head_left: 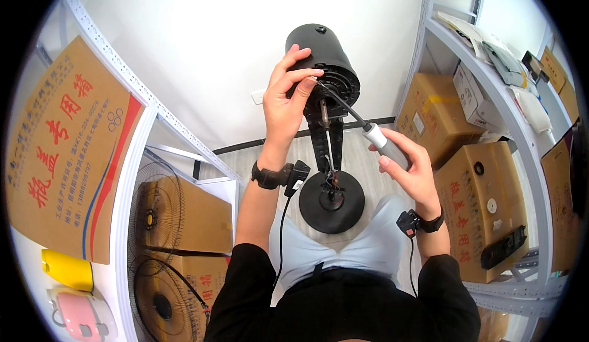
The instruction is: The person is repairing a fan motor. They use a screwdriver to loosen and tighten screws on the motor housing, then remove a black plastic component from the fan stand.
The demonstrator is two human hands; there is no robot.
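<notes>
Held up at the middle of the view, above the lap: a black fan motor housing (pixel 322 57), drum-shaped, mounted on a black stand neck that runs down to a round black base (pixel 332 202) resting between the knees. A thin cable hangs along the neck below the housing.

Judged from the tool's placement: a screw at the lower front face of the housing being worked, either driven or backed out. Tip of the screwdriver (pixel 362 124) set against the housing's lower rim, shaft slanting down and to the right of the housing. Next move likely calls for keeping the tip seated square in the screw head while turning, and for a firm counter-hold on the housing so it does not twist on its neck.

Left hand (pixel 287 99) raised to the left of the housing, fingers curled over its front, thumb and forefinger closing near the tool tip, wrist bent upward, forearm nearly vertical; a black wrist device with a cable just below. Right hand (pixel 410 170) lower and to the right of the housing, wrapped around the pale grey handle, fingers closed, a similar wrist device behind it.

Further out from the housing: cardboard boxes (pixel 491 210) on metal shelving to the right, a large printed box (pixel 67 152) to the left, fan grilles (pixel 153 210) below that.
</notes>
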